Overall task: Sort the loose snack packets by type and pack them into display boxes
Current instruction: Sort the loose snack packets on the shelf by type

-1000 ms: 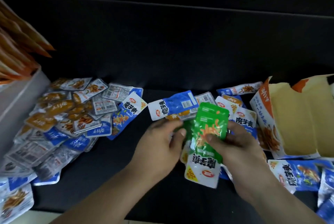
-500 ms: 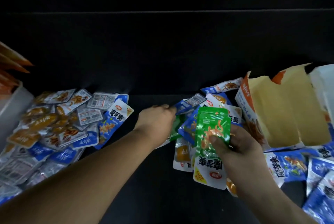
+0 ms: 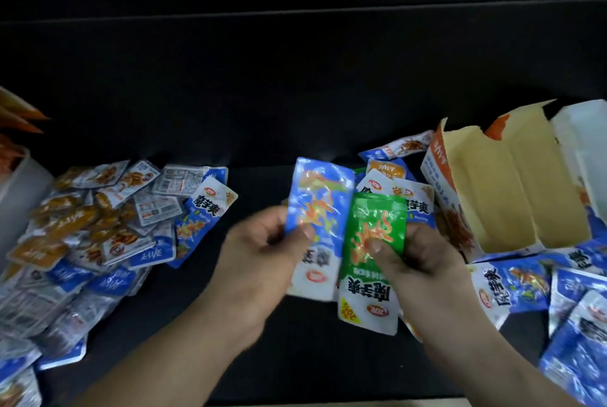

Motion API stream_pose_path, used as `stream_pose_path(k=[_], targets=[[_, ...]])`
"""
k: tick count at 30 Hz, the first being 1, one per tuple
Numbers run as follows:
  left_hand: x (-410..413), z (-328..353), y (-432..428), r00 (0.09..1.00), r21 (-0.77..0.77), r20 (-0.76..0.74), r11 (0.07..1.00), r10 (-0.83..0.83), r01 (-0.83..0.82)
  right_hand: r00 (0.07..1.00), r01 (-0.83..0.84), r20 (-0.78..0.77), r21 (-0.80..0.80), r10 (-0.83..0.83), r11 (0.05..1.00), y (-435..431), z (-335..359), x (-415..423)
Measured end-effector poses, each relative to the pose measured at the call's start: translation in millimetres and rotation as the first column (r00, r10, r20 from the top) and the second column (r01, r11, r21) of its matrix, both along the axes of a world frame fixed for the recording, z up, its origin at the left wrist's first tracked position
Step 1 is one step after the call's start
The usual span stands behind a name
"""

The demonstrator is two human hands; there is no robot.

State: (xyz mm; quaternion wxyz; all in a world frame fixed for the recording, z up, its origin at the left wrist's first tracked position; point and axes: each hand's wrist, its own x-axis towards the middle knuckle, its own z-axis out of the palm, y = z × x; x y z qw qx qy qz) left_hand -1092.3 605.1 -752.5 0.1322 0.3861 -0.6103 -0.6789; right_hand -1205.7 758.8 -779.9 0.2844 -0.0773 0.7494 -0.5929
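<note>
My left hand (image 3: 262, 255) pinches a blue snack packet (image 3: 320, 206) upright in the middle of the dark surface. Right beside it my right hand (image 3: 417, 262) grips a green packet (image 3: 374, 232), thumb on its front; other packets may sit behind it, mostly hidden. A small heap of blue and orange packets (image 3: 391, 183) lies just behind both hands. An open display box (image 3: 512, 186) with a torn cardboard lid stands at the right.
A big pile of blue, orange and clear packets (image 3: 98, 229) covers the left side. More blue packets (image 3: 538, 288) lie at the lower right. A white box with orange packets (image 3: 16, 157) stands at the far left. A white container (image 3: 588, 143) sits at the far right.
My left hand reached into the heap behind, took a blue packet and brought it back beside the green one. My right hand kept its hold on the green packet.
</note>
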Motion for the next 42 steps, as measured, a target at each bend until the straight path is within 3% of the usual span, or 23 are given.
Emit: stream_pose_path(k=[1,6,11,15,17,21,24,28,30,33,35,37,39,42], targets=[[-1,-2,10,1.0,0.039,0.004,0.999,-0.02,0.02,1.0,0.015,0.011,-0.02,-0.014,1.0,-2,1,2],[-6,-14,33,0.997,-0.048,0.074,0.998,-0.024,0.028,0.998,0.059,-0.024,-0.102,-0.062,0.993,0,4,12],[-26,4,54,0.975,0.071,0.079,0.977,-0.208,0.203,0.991,0.044,-0.124,-0.036,-0.049,0.998,31,14,14],[-53,2,95,0.959,-0.046,0.133,0.965,-0.249,0.257,0.997,-0.004,0.081,-0.038,0.007,0.999,60,20,10],[-65,-1,118,0.946,-0.078,0.15,0.951,-0.286,0.3,0.999,-0.007,0.05,0.013,0.006,1.0,85,21,3],[-90,-5,156,0.897,-0.108,0.168,0.897,-0.409,0.429,0.963,0.258,0.103,-0.079,-0.249,0.963,135,18,-9],[-97,-11,169,0.872,-0.102,0.235,0.881,-0.43,0.462,0.887,0.456,-0.07,-0.018,-0.456,0.89,160,13,-14],[-89,-14,166,0.815,-0.16,0.319,0.82,-0.484,0.55,0.751,0.634,-0.304,0.086,-0.586,0.769,183,-4,-43],[-86,-15,159,0.8,-0.209,0.357,0.793,-0.482,0.572,0.755,0.622,-0.39,0.169,-0.528,0.764,185,-15,-59],[-76,-23,148,0.799,-0.274,0.4,0.774,-0.449,0.571,0.807,0.547,-0.505,0.446,-0.305,0.708,185,-40,-72],[-65,-31,142,0.791,-0.385,0.44,0.706,-0.426,0.595,0.797,0.559,-0.578,0.596,-0.175,0.577,187,-49,-73],[-56,-37,134,0.77,-0.526,0.488,0.565,-0.411,0.636,0.791,0.57,-0.6,0.654,-0.117,0.498,190,-50,-75],[-50,-43,124,0.717,-0.621,0.56,0.361,-0.415,0.695,0.772,0.57,-0.632,0.644,-0.064,0.51,189,-49,-74],[-48,-54,117,0.599,-0.606,0.714,0.107,-0.363,0.788,0.684,0.563,-0.728,0.565,0.043,0.603,174,-53,-53]])
